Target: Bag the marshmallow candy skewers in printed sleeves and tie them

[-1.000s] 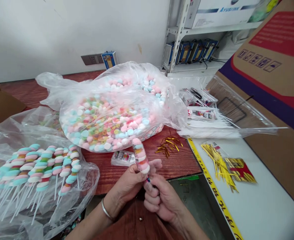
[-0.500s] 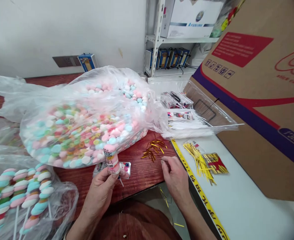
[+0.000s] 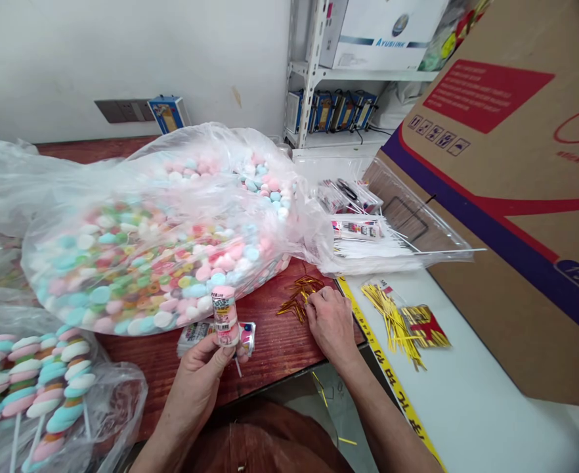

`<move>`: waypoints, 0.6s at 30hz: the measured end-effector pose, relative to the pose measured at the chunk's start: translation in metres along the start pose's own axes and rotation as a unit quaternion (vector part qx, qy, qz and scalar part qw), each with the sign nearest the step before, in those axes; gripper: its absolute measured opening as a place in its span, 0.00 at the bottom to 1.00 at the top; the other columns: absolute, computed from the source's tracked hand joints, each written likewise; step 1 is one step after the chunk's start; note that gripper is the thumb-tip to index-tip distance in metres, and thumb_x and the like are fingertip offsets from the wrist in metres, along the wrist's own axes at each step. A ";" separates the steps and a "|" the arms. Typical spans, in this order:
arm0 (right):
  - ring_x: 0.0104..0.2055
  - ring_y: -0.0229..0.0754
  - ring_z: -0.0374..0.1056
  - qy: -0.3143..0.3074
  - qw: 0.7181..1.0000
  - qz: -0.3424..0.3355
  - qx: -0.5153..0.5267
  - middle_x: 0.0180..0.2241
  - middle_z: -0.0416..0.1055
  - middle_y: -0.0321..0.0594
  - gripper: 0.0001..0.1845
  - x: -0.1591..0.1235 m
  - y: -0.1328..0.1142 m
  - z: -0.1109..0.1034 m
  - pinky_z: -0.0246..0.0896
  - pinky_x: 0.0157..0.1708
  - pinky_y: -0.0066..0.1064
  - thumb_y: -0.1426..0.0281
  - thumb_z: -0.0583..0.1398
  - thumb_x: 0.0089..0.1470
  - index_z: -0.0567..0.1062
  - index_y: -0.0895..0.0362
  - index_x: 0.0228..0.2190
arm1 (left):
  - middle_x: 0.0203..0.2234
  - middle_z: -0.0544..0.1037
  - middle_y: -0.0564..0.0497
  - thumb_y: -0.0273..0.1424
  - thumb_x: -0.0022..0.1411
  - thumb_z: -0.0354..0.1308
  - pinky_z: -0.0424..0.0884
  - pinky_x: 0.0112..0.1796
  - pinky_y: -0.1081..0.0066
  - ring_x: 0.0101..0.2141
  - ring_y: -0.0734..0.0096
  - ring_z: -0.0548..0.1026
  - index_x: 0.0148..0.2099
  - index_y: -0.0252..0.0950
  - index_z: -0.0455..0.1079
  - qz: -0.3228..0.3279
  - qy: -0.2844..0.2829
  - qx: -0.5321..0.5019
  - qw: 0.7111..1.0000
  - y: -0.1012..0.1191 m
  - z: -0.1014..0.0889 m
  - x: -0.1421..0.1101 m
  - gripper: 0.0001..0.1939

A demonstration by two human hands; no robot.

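My left hand [image 3: 203, 378] is closed around the lower end of a marshmallow lollipop [image 3: 225, 315] in a printed clear wrapper, held upright with its white stick showing below. Printed wrappers [image 3: 195, 335] lie on the table behind that hand. To the right, my right hand [image 3: 329, 322] rests on the table with fingers curled together, the tips down at the edge of a small pile of gold twist ties [image 3: 294, 299]. The fingertips are partly hidden, so how many ties they pinch is not visible.
Large clear bags of colourful marshmallows [image 3: 146, 263] cover the left and back. Marshmallow skewers [image 3: 48, 387] lie at the lower left. A clear tray [image 3: 417, 217] holds white sticks and scissors. Yellow twist ties [image 3: 392, 322] and a big carton [image 3: 496, 217] are on the right.
My right hand has moved forward and slightly left onto the gold twist ties, its fingers now curled over them. The lollipop in my left hand has turned slightly more upright.
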State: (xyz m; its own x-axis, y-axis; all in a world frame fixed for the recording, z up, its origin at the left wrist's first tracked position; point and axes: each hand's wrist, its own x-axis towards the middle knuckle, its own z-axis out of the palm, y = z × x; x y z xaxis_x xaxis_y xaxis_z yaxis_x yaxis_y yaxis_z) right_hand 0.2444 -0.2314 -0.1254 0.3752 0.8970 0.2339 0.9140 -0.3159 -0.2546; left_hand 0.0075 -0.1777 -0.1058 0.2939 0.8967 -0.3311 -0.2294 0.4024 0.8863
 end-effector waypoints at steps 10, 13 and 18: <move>0.46 0.50 0.65 -0.005 0.996 0.006 0.091 0.42 0.72 0.50 0.09 0.003 0.003 -0.001 0.56 0.45 0.39 0.75 0.52 0.61 0.71 0.57 0.32 | 0.23 0.77 0.51 0.43 0.43 0.75 0.71 0.33 0.69 0.26 0.70 0.73 0.32 0.36 0.81 -0.009 -0.004 0.013 1.000 -0.001 0.000 0.002 0.17; 0.45 0.48 0.68 0.003 0.991 0.006 0.137 0.40 0.74 0.47 0.09 0.002 0.003 -0.006 0.58 0.45 0.37 0.74 0.51 0.61 0.69 0.55 0.30 | 0.25 0.78 0.50 0.44 0.48 0.72 0.69 0.35 0.68 0.27 0.68 0.73 0.35 0.36 0.81 0.002 -0.025 0.056 0.998 -0.005 -0.006 0.004 0.18; 0.32 0.44 0.68 0.020 0.977 0.022 0.210 0.30 0.74 0.40 0.09 -0.005 -0.012 -0.024 0.59 0.34 0.34 0.69 0.50 0.63 0.67 0.54 0.31 | 0.22 0.75 0.51 0.41 0.61 0.61 0.66 0.33 0.67 0.27 0.65 0.71 0.36 0.38 0.78 0.088 -0.025 0.264 0.960 0.001 -0.005 0.005 0.12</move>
State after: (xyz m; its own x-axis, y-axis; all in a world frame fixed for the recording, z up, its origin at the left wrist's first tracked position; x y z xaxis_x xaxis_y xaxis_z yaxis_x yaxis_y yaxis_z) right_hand 0.2353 -0.2394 -0.1012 0.4268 0.8697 0.2479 0.7560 -0.1927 -0.6255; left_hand 0.0036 -0.1719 -0.1079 0.3406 0.9269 -0.1574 0.2199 0.0842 0.9719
